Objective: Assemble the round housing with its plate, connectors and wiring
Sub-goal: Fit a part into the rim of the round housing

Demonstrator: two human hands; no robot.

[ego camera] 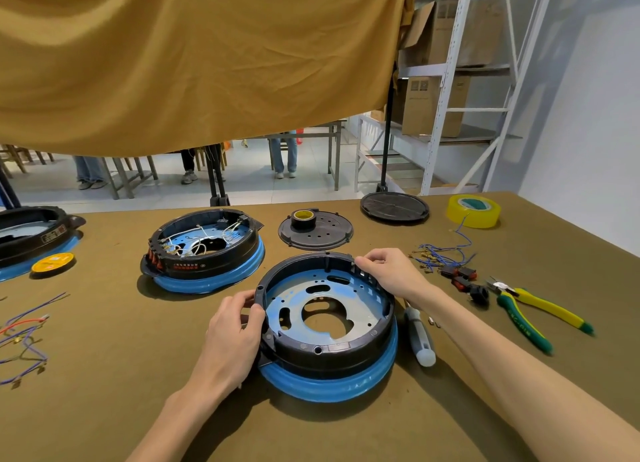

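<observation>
A round black housing [332, 352] on a blue base ring [329, 383] sits in front of me, with a blue-tinted metal plate [363, 309] lying inside it. My left hand [232, 333] grips the housing's left rim, thumb over the edge. My right hand [391, 271] pinches the far right rim with curled fingers. Blue wires with terminals [440, 257] and black-and-red connectors [464, 278] lie to the right. A black perforated cover plate [325, 236] carrying a small tape roll [302, 218] rests behind the housing.
A wired housing [204, 250] stands to the left, and another [31, 236] at the far left edge with a yellow tape roll [52, 262]. Loose wires [24, 337] lie on the left. A screwdriver [419, 337], green-yellow pliers [533, 312], yellow tape [472, 210] and a black disc [394, 207] are on the right.
</observation>
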